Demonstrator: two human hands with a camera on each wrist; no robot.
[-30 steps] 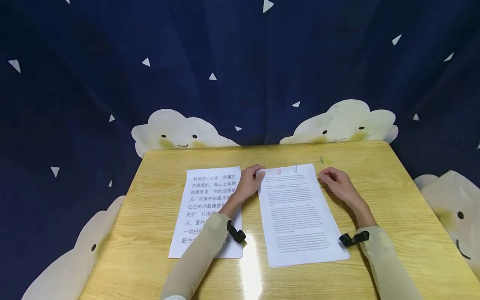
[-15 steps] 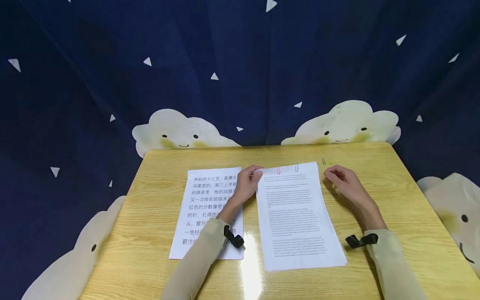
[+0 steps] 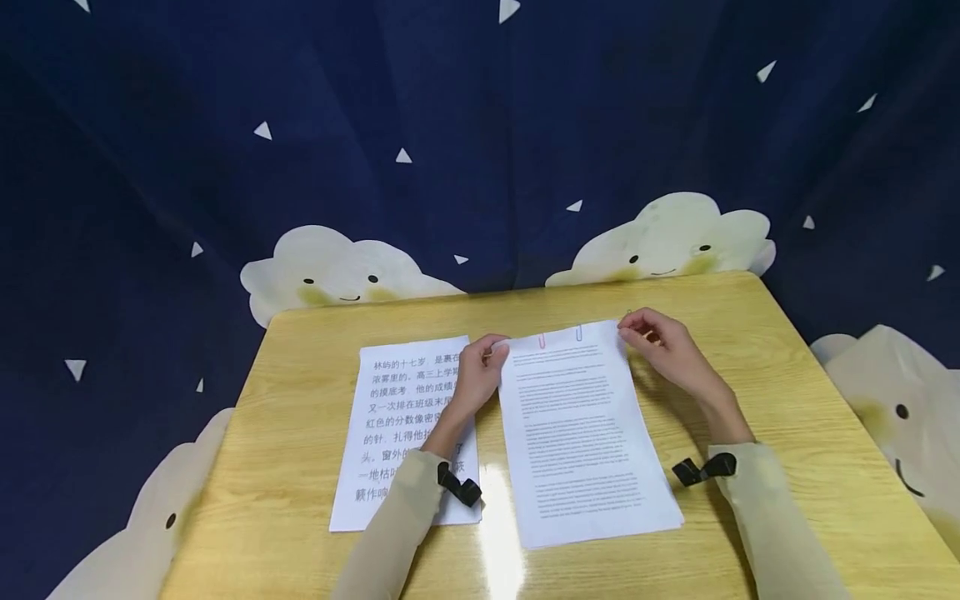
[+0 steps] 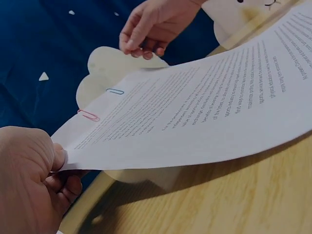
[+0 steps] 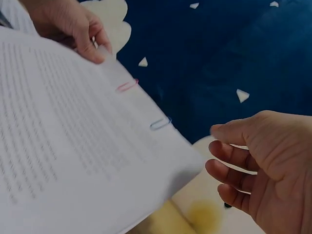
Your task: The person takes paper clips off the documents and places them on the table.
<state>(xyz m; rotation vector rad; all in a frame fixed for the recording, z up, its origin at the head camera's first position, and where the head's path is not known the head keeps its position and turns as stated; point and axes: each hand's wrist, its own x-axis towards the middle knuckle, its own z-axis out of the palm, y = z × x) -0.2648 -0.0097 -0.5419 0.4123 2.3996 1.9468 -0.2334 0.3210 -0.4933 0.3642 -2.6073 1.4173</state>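
A stack of printed sheets (image 3: pixel 585 433) tilts up from the table at its far end. My left hand (image 3: pixel 477 375) pinches its top left corner, thumb (image 4: pixel 57 157) above and fingers beneath. A pink paper clip (image 4: pixel 88 115) and a blue paper clip (image 4: pixel 115 91) sit side by side on the top edge. Beside the top right corner is my right hand (image 3: pixel 667 346). In the right wrist view this right hand (image 5: pixel 268 170) has loosely bent fingers and a small gap from the paper, with nothing between thumb and fingers.
Another stack of paper (image 3: pixel 348 500), in large print, lies flat to the left, partly under my left forearm. The wooden table (image 3: pixel 288 400) ends at a dark blue curtain (image 3: pixel 360 100) with clouds. Behind my right hand, a small clip (image 3: pixel 629 312) barely shows.
My right hand has come left and up to the sheets' top right corner. The sheets' far end has lifted in my left hand. The head view has shifted slightly.
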